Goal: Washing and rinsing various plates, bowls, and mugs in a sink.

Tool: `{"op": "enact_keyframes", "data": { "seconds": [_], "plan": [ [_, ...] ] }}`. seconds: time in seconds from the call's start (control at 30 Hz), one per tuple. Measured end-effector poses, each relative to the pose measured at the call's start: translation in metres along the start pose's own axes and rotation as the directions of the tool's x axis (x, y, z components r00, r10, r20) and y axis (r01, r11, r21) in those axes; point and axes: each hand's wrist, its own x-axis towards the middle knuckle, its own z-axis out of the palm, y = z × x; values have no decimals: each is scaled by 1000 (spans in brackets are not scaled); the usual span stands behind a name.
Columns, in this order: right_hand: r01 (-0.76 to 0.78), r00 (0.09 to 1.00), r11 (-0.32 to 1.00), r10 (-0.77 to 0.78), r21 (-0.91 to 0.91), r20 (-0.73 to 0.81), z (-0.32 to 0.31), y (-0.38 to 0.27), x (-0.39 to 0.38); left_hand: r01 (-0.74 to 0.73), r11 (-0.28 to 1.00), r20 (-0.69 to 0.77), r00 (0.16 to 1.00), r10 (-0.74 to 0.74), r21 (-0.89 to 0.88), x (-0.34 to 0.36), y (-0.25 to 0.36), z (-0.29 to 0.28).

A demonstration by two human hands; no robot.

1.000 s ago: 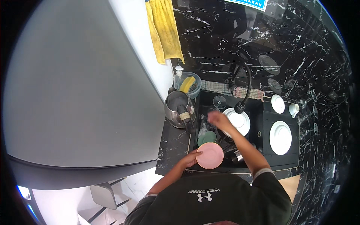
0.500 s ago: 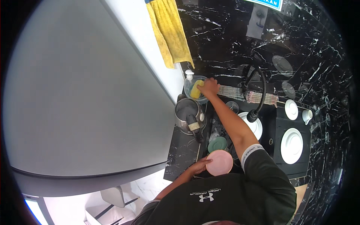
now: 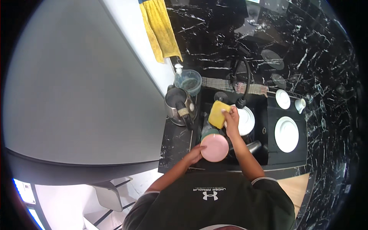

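My left hand (image 3: 195, 154) grips the left edge of a small pink plate (image 3: 215, 148), which is held up over the near part of the black sink. Part of a green plate (image 3: 210, 132) shows behind the pink one. In my right hand (image 3: 232, 121) is a yellow sponge (image 3: 218, 115), pinched at its right side, a short way beyond the pink plate and apart from it. A white plate (image 3: 246, 120) lies in the sink, partly covered by my right hand. Beside it, a glass (image 3: 221, 96) stands at the sink's far left.
A clear plastic tub (image 3: 193, 76) with a white pump bottle (image 3: 178, 69) beside it stands at the back left, behind a steel kettle (image 3: 177, 105). The black faucet (image 3: 247, 78) arches over the sink. White plates (image 3: 286, 134) and a white cup (image 3: 300, 104) rest on the right drainboard.
My right hand has drawn the sponge out of the tub toward me and over the sink. The left hand still holds the pink plate. The whole view has shifted a little.
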Motion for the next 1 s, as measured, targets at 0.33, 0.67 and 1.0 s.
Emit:
{"op": "enact_keyframes", "data": {
  "seconds": [0.33,0.67,1.0],
  "plan": [
    [-483,852,480,451,732,266,-49,-60,-74,-292,931,-166,929,331,218,5,29,70],
    [438,895,406,-286,-802,343,-28,-35,-93,-478,817,-88,844,529,323,-17,14,109],
    [641,743,130,-353,-756,569,-43,-39,-80,-575,625,-77,700,710,528,-21,16,98]
  ]
}}
